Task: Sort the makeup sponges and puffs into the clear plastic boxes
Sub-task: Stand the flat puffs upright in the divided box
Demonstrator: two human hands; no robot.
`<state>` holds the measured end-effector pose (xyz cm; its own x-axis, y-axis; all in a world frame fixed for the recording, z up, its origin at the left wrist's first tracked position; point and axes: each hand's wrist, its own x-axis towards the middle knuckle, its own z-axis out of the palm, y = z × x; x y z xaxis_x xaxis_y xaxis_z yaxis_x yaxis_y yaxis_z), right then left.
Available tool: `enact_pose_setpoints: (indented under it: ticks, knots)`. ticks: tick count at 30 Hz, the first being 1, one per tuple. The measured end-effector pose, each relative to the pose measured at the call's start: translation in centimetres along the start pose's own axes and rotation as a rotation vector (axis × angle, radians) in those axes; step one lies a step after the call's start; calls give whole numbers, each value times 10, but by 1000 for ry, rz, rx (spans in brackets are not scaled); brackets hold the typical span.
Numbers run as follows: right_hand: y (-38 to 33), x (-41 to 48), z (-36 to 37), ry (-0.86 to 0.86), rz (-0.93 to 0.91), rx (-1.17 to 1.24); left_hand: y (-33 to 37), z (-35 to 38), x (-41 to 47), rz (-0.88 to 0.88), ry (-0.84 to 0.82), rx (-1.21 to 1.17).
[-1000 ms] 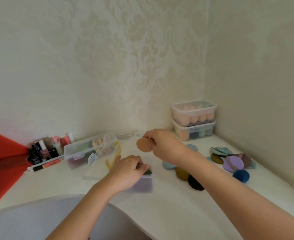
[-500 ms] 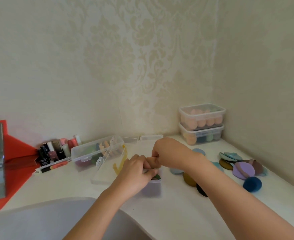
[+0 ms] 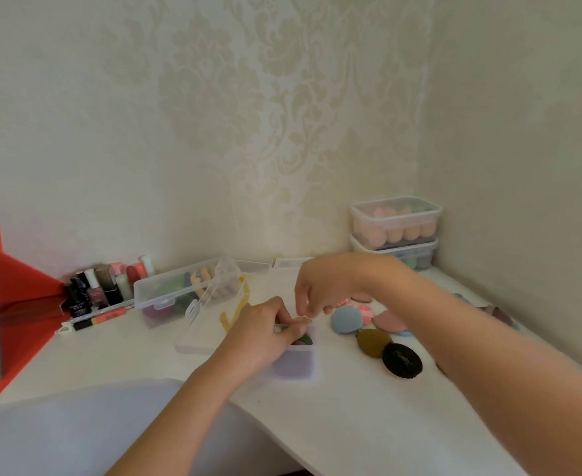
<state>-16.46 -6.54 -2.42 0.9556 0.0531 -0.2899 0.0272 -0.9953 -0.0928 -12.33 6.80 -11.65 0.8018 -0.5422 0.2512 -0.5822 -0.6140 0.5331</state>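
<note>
The left hand (image 3: 265, 333) lies on the small clear box (image 3: 294, 360), its fingers curled over the box's top rim and holding it. Purple shows through the box wall, and a green puff (image 3: 306, 339) peeks out beside the fingertips. The right hand (image 3: 330, 286) hovers just above the same box with its fingers bent downward and the tips close together; I cannot tell whether they pinch anything. Left of the left hand stands an open clear box (image 3: 166, 298) holding mixed coloured pieces, its lid (image 3: 210, 300) leaning open toward the hands. Beyond the right hand, in the corner, sit two stacked lidded boxes: the upper one (image 3: 396, 219) full of peach sponges, the lower one (image 3: 409, 257) with green and blue ones. Under the right forearm, loose puffs lie on the surface (image 3: 351, 424): blue (image 3: 346, 319), pink (image 3: 391, 321), olive (image 3: 373, 343) and black (image 3: 402, 360). The surface's front edge curves in below the left forearm, and bare room lies just near of the hands.
</note>
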Motion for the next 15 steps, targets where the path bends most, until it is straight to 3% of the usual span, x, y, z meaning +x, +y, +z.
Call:
enact_pose_setpoints:
  ticks: [3, 9, 15]
  knots:
    - [28, -24, -5, -3, 103, -33, -3, 3, 1, -9, -6, -13]
    - [53, -72, 16, -345, 461, -387, -4, 1, 1, 35, -64, -40]
    - [79, -75, 49, -389, 535, -264, -3, 0, 1, 36, -100, -37]
